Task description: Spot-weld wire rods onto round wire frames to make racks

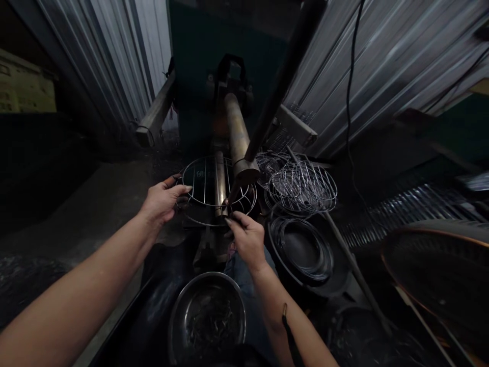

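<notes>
Grasping rack [205, 186] by its left rim with left hand [162, 199], across lower bar [220, 183]. Bending right hand [248, 237] close by the bar's near end, grip too dark to tell. Left of the bar, open floor [103, 199], then crate [26, 84], cut off by the view's edge. Right of it, tight against piled racks [301, 188] and coil [324, 257].

A yellow crate [28, 84] is far left of the grip; a black cord [348, 102] hangs to its right, near wavy metal sheets [397, 56] (they look gray).
</notes>
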The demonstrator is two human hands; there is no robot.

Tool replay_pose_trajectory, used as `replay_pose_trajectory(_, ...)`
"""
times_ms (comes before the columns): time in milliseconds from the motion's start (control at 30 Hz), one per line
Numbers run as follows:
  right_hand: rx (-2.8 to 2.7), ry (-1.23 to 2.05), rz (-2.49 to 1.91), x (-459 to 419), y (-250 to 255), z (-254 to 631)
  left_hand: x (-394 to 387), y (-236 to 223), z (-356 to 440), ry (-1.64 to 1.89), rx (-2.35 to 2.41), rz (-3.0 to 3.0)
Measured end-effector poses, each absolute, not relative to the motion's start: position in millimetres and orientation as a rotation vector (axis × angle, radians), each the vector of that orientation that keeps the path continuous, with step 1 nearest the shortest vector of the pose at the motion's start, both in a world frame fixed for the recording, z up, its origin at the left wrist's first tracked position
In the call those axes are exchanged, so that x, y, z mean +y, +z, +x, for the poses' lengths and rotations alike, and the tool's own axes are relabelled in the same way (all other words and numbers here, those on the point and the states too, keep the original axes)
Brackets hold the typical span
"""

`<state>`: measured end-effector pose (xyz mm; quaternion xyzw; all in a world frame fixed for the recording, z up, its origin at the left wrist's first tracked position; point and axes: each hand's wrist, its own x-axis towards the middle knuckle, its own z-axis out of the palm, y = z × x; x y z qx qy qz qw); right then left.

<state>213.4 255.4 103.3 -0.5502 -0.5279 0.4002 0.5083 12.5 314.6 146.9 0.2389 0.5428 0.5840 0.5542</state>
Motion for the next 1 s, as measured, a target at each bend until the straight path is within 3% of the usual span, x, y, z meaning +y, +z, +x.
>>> replay_pose_trajectory(233,-1.401,0.736,-1.321,259.9,89.3,218.7,318.5,143.8,12.4,1.398,1.286,0.554)
replay_pose_trajectory(500,-1.328,0.873,-1.241,262.7,92.6,217.5,319.8,144.7,11.6,1.335,1.290,0.565)
replay_pose_trajectory(1000,-1.337,0.816,-1.300,259.8,101.1,217.4,332.4,149.7,7.3,1.417,1.429,0.652)
